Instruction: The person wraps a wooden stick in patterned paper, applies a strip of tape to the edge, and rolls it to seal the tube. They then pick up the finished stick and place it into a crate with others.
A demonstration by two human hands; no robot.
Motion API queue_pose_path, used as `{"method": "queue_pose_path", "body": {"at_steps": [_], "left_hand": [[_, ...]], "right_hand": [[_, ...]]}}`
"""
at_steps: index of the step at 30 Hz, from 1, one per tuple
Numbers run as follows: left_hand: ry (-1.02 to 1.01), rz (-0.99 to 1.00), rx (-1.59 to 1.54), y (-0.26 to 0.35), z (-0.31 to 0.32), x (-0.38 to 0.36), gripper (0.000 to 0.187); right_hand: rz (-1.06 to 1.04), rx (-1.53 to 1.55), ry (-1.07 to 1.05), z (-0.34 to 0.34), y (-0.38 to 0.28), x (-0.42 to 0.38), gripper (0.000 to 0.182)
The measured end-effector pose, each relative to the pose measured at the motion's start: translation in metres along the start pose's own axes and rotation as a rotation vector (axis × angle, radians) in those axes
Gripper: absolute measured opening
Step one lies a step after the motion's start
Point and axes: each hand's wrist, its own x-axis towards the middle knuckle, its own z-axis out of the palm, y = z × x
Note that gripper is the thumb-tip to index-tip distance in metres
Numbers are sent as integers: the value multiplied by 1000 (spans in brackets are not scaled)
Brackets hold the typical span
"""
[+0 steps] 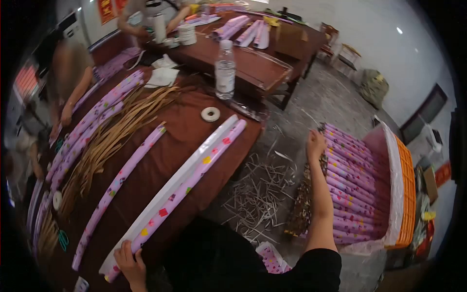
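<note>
My left hand [130, 264] rests over the lower end of a pink patterned roll [168, 208], its fingers bent onto it. A pale, shiny strip runs along that roll's left side. My right hand [316, 145] is stretched out to the right, fingers curled, at the upper corner of a stack of pink patterned rolls [352, 182]. What its fingers hold, if anything, is too small to make out. Those rolls lie side by side in a lined orange crate [404, 192]. Another thin patterned roll [116, 187] lies on the brown-covered table [194, 134], left of my left hand's roll.
A white tape ring [210, 114] and a water bottle [225, 70] stand near the far table edge. Brown strips [119, 131] and longer rolls [90, 119] lie to the left. Shredded strips [258, 194] litter the floor. Other people work at the left and far tables.
</note>
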Motion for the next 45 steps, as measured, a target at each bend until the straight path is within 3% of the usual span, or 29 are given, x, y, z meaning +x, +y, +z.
{"method": "queue_pose_path", "body": {"at_steps": [2, 4, 6, 12, 15, 19, 25, 28, 31, 34, 36, 39, 41, 42, 45], "left_hand": [[11, -25, -19, 12, -5, 10, 40], [35, -49, -47, 12, -6, 11, 38], [63, -77, -70, 14, -8, 13, 38], [175, -50, -86, 10, -4, 10, 40], [115, -53, -8, 12, 0, 3, 44], [170, -80, -69, 12, 11, -1, 40], [170, -76, -85, 12, 11, 2, 37], [168, -84, -97, 13, 9, 2, 37], [142, -81, -121, 14, 12, 0, 36], [159, -47, -62, 13, 12, 0, 36], [146, -80, -46, 15, 5, 2, 42], [178, -59, -64, 14, 6, 2, 36], [181, -61, -69, 14, 7, 2, 36], [185, -62, -71, 14, 7, 1, 36], [174, -63, -28, 14, 8, 0, 45]], "right_hand": [[-84, 459, -20, -22, -59, 21, 10], [-103, 888, -159, -68, -163, 13, 8], [-225, 1098, -457, -99, -243, -12, 9], [-856, 1532, -948, -193, -473, -94, 17], [-1198, 1508, -1519, -235, -561, -135, 31], [-1549, 1318, -1856, -265, -640, -225, 40], [-1864, 1300, -2023, -303, -696, -284, 33], [-1946, 1256, -1932, -307, -706, -290, 24], [-1832, 1292, -2011, -305, -702, -292, 21], [-1843, 1323, -1884, -300, -697, -296, 14], [-1801, 1292, -1906, -299, -696, -296, 10], [-1763, 1343, -1930, -289, -697, -304, 9], [-1515, 1490, -2075, -292, -694, -305, 13], [-1490, 1456, -2174, -290, -693, -302, 18], [-1568, 1440, -2145, -286, -696, -309, 19]]}}
